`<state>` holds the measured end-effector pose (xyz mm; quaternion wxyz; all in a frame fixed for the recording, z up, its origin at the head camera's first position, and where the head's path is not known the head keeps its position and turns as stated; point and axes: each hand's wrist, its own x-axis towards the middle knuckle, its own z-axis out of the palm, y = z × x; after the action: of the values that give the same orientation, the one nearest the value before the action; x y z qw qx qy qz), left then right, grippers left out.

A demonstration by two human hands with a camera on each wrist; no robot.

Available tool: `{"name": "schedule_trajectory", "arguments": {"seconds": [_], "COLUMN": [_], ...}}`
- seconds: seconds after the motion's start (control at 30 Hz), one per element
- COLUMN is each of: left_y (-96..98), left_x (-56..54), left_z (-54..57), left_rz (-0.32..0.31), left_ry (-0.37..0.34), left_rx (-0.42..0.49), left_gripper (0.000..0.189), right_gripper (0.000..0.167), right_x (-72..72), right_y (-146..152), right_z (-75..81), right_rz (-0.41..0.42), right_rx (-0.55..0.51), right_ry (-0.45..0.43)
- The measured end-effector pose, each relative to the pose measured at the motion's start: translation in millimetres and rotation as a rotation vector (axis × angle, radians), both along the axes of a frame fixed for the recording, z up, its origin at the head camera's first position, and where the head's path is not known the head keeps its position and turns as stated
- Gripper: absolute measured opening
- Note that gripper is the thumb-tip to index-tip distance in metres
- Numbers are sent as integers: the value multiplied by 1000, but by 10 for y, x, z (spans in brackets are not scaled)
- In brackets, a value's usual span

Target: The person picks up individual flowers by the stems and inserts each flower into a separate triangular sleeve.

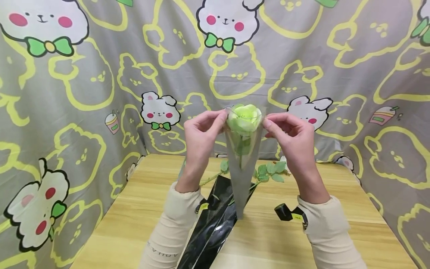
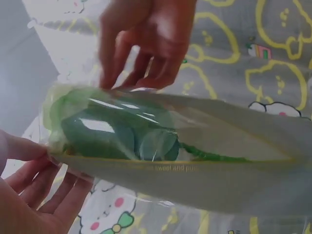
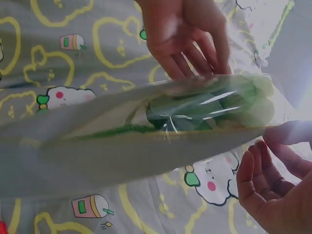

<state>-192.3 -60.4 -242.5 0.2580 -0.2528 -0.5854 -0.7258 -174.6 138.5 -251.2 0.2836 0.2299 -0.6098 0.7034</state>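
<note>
A pale green artificial rose (image 1: 246, 117) stands inside a tapered flower sleeve (image 1: 240, 186), clear in front above and grey below. The sleeve is upright over the table, its narrow end down. My left hand (image 1: 203, 140) pinches the left side of its top rim between thumb and forefinger. At the opposite side, my right hand (image 1: 291, 140) pinches the rim the same way. The rose's green stem (image 2: 214, 155) shows through the clear film in the left wrist view, and gold trim edges the window. The lower stem is hidden by the grey part.
Black glossy flower sleeves (image 1: 209, 228) lie slantwise on the wooden table (image 1: 134, 216) below the hands. Behind the upright sleeve are leafy green stems (image 1: 268, 172). A patterned grey curtain (image 1: 188, 82) surrounds the table. Small black wrist cameras (image 1: 283, 212) jut from both cuffs.
</note>
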Motion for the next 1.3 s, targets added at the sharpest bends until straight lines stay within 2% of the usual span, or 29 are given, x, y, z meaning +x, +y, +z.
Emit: {"name": "schedule_trajectory", "arguments": {"seconds": [0.17, 0.43, 0.5, 0.7, 0.8, 1.0, 1.07, 1.2, 1.3], "left_y": [52, 132, 112, 7, 3, 65, 52, -2, 11], "left_x": [-11, -38, -48, -45, -43, -56, -58, -64, -61], "left_z": [-11, -48, -51, -16, 4, 20, 24, 29, 65], "left_rz": [8, 72, 71, 63, 44, 13, 18, 32, 12], "left_ry": [11, 113, 101, -10, 0, 64, 49, -11, -15], "left_rx": [-23, -120, -111, 10, 0, -106, -83, 11, -13], "left_gripper": [14, 10, 11, 12, 13, 14, 13, 12, 13], "right_gripper": [7, 11, 11, 13, 13, 16, 16, 11, 12], "right_x": [-27, -51, -47, -31, -26, -53, -53, -44, -50], "right_y": [-25, -78, -56, 46, 51, -38, -40, 14, 23], "right_z": [-26, -53, -60, -57, -37, 1, 7, 22, 43], "right_rz": [-8, -48, -47, 6, 13, -26, -25, -3, 4], "right_rx": [17, 93, 88, -8, -15, 65, 64, -2, 1], "right_ry": [-7, 8, 4, -31, -30, -6, -9, -27, -29]}}
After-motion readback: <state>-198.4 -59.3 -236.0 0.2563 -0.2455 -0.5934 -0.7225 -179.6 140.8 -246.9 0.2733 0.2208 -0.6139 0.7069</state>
